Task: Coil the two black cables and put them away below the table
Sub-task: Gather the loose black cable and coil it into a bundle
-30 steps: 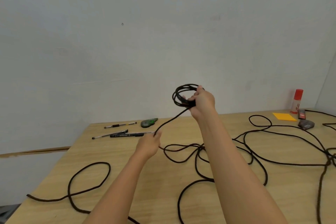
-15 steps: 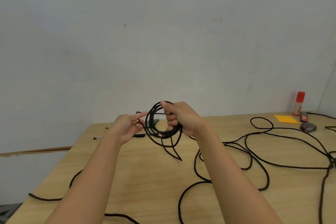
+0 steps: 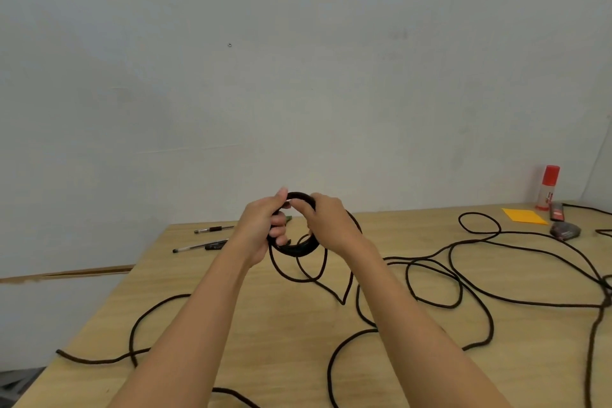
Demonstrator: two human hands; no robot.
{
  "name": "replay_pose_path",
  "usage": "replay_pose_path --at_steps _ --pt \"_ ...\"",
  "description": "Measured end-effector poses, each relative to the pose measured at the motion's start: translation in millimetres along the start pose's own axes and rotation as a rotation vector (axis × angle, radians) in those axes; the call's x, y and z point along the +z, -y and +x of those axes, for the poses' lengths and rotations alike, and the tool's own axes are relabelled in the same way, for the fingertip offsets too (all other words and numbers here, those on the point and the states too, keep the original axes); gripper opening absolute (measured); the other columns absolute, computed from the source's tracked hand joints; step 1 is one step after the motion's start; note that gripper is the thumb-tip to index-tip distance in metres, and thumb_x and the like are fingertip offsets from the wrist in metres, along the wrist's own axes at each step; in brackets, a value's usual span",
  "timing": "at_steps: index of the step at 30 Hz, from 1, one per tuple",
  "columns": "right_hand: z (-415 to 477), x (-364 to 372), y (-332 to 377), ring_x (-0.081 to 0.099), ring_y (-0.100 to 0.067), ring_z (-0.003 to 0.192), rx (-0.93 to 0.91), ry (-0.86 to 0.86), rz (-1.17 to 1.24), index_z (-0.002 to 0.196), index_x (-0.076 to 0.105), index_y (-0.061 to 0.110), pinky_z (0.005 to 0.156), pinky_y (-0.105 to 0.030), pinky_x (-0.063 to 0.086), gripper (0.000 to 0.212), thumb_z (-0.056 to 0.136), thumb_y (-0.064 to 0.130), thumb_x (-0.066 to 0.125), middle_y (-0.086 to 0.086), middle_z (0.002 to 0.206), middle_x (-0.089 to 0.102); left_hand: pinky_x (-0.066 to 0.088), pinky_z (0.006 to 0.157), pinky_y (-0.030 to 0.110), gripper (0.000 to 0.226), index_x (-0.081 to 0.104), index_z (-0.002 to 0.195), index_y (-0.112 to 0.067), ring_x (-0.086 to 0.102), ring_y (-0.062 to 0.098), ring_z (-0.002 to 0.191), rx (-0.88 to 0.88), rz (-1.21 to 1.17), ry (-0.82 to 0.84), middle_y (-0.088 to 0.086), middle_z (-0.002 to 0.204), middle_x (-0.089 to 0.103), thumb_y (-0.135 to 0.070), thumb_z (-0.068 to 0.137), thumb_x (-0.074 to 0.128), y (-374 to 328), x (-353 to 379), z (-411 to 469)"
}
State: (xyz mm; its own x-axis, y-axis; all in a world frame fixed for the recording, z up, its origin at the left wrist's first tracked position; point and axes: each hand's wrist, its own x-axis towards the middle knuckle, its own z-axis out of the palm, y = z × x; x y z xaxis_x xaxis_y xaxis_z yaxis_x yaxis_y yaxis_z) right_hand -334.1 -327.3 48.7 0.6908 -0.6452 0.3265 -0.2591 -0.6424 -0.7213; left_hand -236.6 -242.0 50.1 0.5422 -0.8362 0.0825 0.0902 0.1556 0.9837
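Small black coil (image 3: 298, 248) upright, midair; loose cable (image 3: 406, 278) sprawled flat.

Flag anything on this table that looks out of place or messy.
Only the loose black cable stands out: it sprawls in overlapping loops across the table, tangles near the right edge, and one strand runs to the left edge. The coil gripped by the left hand and right hand looks tidy. Nothing looks spilled or broken.

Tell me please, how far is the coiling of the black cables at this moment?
Done: a small coil of several turns is gathered. In hand: the left hand and the right hand both grip that coil above the table. Left: long loops of loose cable lie over the table, and nothing has gone below it yet.
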Motion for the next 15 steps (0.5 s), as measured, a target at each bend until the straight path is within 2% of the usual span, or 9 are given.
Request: replay_pose_path --at_steps 3,4,5,6,7,8,10,12,15 --pt "2.5 14.4 -10.4 0.043 -0.021 0.063 -0.264 -0.504 -0.573 0.083 0.056 0.004 0.052 -0.027 0.038 0.052 0.088 0.053 0.041 -0.011 0.078 0.057 0.015 0.033 0.017 0.03 0.048 0.069 -0.012 0.018 0.006 0.033 0.018 0.078 -0.081 -0.008 0.042 0.025 -0.029 0.093 0.056 -2.6 -0.2 4.1" --pt "1.9 16.3 -14.4 0.047 -0.025 0.074 -0.316 -0.606 -0.667 0.085 0.059 0.006 0.057 -0.031 0.044 0.052 0.084 0.054 0.04 -0.014 0.089 0.057 0.015 0.033 0.017 0.029 0.049 0.068 -0.012 0.017 0.006 0.033 0.025 0.132 -0.089 -0.008 0.041 0.026 -0.027 0.092 0.058 -3.2 -1.6 5.0" --pt "3.0 16.0 -16.0 0.045 -0.03 0.094 -0.327 -0.61 -0.691 0.096 0.062 0.009 0.071 -0.039 0.046 0.052 0.083 0.055 0.042 -0.016 0.109 0.052 0.015 0.032 0.017 0.028 0.051 0.069 -0.011 0.018 0.006 0.033 0.027 0.182 -0.087 -0.008 0.041 0.027 -0.026 0.092 0.059 -4.0 -3.2 5.0" --pt "3.5 12.1 -14.8 0.036 -0.031 0.113 -0.296 -0.512 -0.624 0.11 0.06 0.013 0.087 -0.044 0.04 0.05 0.085 0.054 0.047 -0.014 0.126 0.042 0.015 0.032 0.017 0.028 0.052 0.069 -0.01 0.018 0.006 0.033 0.025 0.212 -0.076 -0.008 0.042 0.028 -0.025 0.091 0.059 -4.5 -4.8 4.1" --pt "3.3 5.8 -11.4 0.031 -0.028 0.121 -0.221 -0.32 -0.467 0.118 0.057 0.015 0.096 -0.041 0.033 0.048 0.087 0.051 0.053 -0.01 0.131 0.039 0.015 0.033 0.016 0.027 0.053 0.069 -0.01 0.018 0.006 0.033 0.02 0.215 -0.061 -0.007 0.042 0.027 -0.024 0.09 0.06 -5.3 -6.5 2.7" --pt "0.6 -3.0 -5.5 0.04 -0.024 0.117 -0.131 -0.087 -0.237 0.118 0.058 0.013 0.093 -0.035 0.035 0.043 0.088 0.044 0.059 -0.007 0.123 0.049 0.014 0.033 0.016 0.027 0.054 0.067 -0.01 0.017 0.006 0.033 0.015 0.199 -0.042 -0.007 0.042 0.027 -0.024 0.09 0.06 -5.7 -7.9 1.9" --pt "-1.0 -14.9 0.9 0.062 -0.016 0.077 -0.009 0.195 0.256 0.098 0.064 0.005 0.068 -0.026 0.044 0.024 0.088 0.026 0.065 -0.001 0.083 0.061 0.014 0.033 0.015 0.026 0.054 0.066 -0.011 0.017 0.006 0.034 0.017 0.147 -0.018 -0.007 0.043 0.025 -0.022 0.089 0.061 -5.1 -9.3 1.3" --pt "-0.4 -18.8 1.5 0.06 -0.017 0.054 0.042 0.197 0.515 0.081 0.059 0.003 0.054 -0.025 0.048 0.014 0.089 0.014 0.064 -0.001 0.062 0.054 0.018 0.032 0.017 0.014 0.055 0.078 -0.01 0.021 0.005 0.035 0.027 0.066 0.004 -0.007 0.046 0.028 -0.017 0.088 0.061 -3.1 -8.8 1.2" --pt "3.3 -13.1 -1.2 0.05 -0.014 0.047 0.113 0.026 0.624 0.079 0.056 0.006 0.05 -0.025 0.047 0.015 0.092 0.013 0.059 -0.004 0.058 0.049 0.035 0.042 0.017 0.002 0.055 0.088 -0.009 0.037 0.006 0.045 0.038 -0.065 0.088 -0.004 0.057 0.039 -0.008 0.088 0.057 1.6 -9.1 0.2"
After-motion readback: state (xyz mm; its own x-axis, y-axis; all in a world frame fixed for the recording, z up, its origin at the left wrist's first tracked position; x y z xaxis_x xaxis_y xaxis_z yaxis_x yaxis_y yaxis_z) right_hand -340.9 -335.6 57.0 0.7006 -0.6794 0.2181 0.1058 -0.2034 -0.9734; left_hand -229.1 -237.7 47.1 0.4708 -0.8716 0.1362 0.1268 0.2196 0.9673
